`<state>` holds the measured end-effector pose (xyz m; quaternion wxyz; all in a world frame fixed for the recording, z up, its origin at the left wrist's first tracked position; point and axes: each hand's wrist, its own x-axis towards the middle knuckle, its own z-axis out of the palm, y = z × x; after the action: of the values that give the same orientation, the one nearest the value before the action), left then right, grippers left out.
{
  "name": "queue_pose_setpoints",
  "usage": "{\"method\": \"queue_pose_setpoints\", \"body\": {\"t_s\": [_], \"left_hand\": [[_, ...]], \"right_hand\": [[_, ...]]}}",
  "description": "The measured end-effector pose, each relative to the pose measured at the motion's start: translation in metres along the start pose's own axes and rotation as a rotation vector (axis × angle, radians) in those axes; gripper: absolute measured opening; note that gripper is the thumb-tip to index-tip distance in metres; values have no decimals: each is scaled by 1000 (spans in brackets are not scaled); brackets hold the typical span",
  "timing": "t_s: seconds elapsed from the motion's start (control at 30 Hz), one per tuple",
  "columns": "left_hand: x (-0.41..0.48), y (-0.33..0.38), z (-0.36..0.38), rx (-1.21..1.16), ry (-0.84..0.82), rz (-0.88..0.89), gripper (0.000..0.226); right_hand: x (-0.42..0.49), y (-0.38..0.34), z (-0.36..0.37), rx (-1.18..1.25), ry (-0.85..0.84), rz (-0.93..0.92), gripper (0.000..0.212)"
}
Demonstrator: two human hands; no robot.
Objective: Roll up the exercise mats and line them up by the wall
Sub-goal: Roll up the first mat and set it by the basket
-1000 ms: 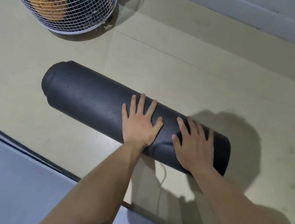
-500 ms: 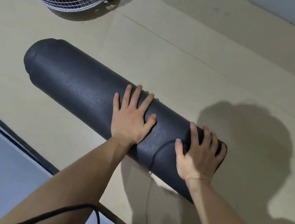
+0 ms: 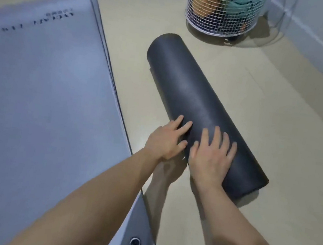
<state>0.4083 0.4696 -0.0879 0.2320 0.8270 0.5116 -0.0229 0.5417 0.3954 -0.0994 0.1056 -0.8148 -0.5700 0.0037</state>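
A rolled-up black exercise mat (image 3: 189, 91) lies on the beige floor, running from the upper middle down to the right. My left hand (image 3: 166, 141) rests against its near left side with straight fingers. My right hand (image 3: 212, 157) lies flat on top of the roll near its lower end, fingers spread. A grey mat (image 3: 36, 107) lies unrolled and flat on the left, with dark lettering near its far end; a second layer shows under its right edge.
A white wire-mesh basket (image 3: 222, 13) holding orange and teal items stands beyond the roll's far end. The wall with its white skirting (image 3: 318, 44) runs along the right. A round metal eyelet (image 3: 134, 243) sits in the grey mat's near edge.
The view has swung round, so the roll now points away from me instead of lying crosswise. Both hands have come closer together near the roll's lower end. The grey mat now fills the left.
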Motion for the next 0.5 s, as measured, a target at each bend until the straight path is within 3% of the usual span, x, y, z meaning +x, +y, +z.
{"method": "queue_pose_setpoints", "body": {"t_s": [0.17,0.37,0.5], "left_hand": [[-118,-74,27,-66,71,-259,53],[-302,-179,51,-7,100,-520,61],[-426,-219,79,-13,-40,-710,78]], "right_hand": [[-43,-103,14,94,-210,-428,43],[-117,-228,40,33,-523,-678,48],[-198,-263,48,-5,-616,-744,44]]}}
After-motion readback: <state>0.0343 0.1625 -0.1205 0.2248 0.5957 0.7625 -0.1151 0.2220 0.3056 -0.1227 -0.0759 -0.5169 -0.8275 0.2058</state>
